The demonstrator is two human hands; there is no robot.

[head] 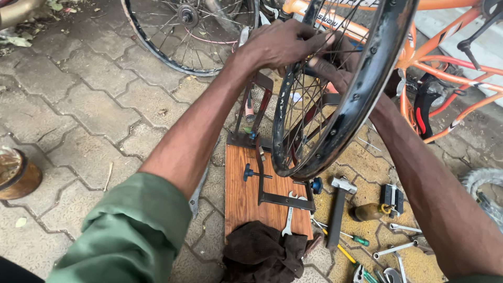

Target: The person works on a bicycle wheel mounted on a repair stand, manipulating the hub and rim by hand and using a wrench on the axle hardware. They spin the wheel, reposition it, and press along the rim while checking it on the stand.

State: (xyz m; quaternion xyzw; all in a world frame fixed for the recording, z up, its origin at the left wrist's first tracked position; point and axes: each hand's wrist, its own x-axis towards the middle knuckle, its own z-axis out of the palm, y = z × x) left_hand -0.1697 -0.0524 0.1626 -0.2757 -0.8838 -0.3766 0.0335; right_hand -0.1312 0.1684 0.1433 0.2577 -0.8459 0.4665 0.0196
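A black bicycle wheel rim (367, 84) with thin spokes stands upright in a metal truing stand (283, 198) fixed to a wooden board (243, 194). My left hand (280, 44) grips the far part of the rim from the left side, fingers curled over it. My right hand (335, 71) reaches in from the right and is among the spokes just behind the rim; its fingers are partly hidden, seeming to pinch a spoke.
An orange bicycle frame (445, 68) lies at right, another wheel (183, 31) at top. Hammer (338, 207), spanner (289, 215), screwdrivers (348, 238), a padlock (392, 198) and a dark rag (262, 254) lie near the board. A brown tin (18, 175) stands at left on paving.
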